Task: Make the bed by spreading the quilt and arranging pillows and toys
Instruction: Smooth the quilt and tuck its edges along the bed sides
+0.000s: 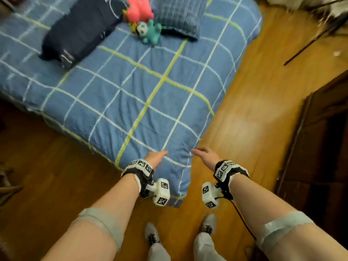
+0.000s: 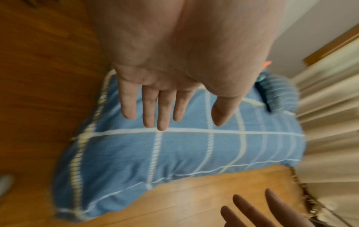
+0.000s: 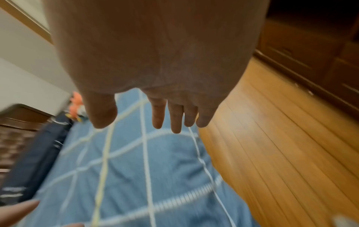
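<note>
Quilt spread, pillows and toys at the head

A blue checked quilt [image 1: 131, 95] lay flat over the bed; a dark navy pillow [image 1: 81, 29] and checked pillow [image 1: 178, 16] flanked a pink plush toy [image 1: 139, 9] and teal one [image 1: 150, 32].

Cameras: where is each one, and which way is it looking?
Head: on the person's head, looking down at the blue checked quilt, both forearms and shoes.
Left wrist: along the open left hand toward the quilt corner and wooden floor.
Right wrist: along the open right hand up the quilt toward the pink plush toy.
All three share the quilt.
</note>
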Action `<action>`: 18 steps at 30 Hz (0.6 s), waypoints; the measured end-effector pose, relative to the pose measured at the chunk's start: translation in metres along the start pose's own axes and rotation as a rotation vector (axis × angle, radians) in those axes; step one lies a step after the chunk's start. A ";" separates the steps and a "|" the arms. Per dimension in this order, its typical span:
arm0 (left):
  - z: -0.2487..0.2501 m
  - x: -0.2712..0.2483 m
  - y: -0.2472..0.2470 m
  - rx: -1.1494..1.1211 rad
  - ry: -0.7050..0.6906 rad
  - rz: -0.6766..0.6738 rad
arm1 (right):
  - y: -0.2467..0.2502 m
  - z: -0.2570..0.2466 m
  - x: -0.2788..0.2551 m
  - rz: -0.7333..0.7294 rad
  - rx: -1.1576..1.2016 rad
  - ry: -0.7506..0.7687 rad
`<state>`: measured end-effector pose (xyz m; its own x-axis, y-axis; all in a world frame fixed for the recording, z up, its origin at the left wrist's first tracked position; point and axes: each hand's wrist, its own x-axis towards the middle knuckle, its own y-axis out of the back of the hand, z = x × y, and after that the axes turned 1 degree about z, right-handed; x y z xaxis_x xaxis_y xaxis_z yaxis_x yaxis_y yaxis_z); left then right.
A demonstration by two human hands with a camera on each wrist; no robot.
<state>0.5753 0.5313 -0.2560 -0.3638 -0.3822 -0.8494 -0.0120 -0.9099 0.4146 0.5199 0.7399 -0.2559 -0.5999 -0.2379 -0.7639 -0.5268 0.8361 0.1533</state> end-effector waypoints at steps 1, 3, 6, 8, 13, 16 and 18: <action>0.035 -0.020 0.004 0.026 -0.048 0.018 | 0.028 -0.028 -0.014 0.034 -0.002 0.053; 0.100 -0.065 0.007 0.089 -0.192 0.094 | 0.081 -0.072 -0.043 0.093 -0.015 0.126; 0.190 -0.131 0.009 0.207 -0.432 0.140 | 0.155 -0.128 -0.072 0.157 -0.035 0.208; 0.234 -0.153 0.004 0.292 -0.508 0.149 | 0.197 -0.152 -0.084 0.212 -0.104 0.218; 0.337 -0.172 -0.007 0.355 -0.598 0.175 | 0.287 -0.199 -0.070 0.265 -0.145 0.231; 0.397 -0.147 -0.023 0.400 -0.592 0.179 | 0.340 -0.222 -0.040 0.288 -0.176 0.233; 0.441 -0.120 -0.038 0.421 -0.584 0.177 | 0.381 -0.241 -0.015 0.306 -0.180 0.213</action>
<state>0.2085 0.6829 -0.0262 -0.8280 -0.2631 -0.4951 -0.2204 -0.6593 0.7189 0.1834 0.9427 -0.0346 -0.8464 -0.1048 -0.5221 -0.3906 0.7886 0.4750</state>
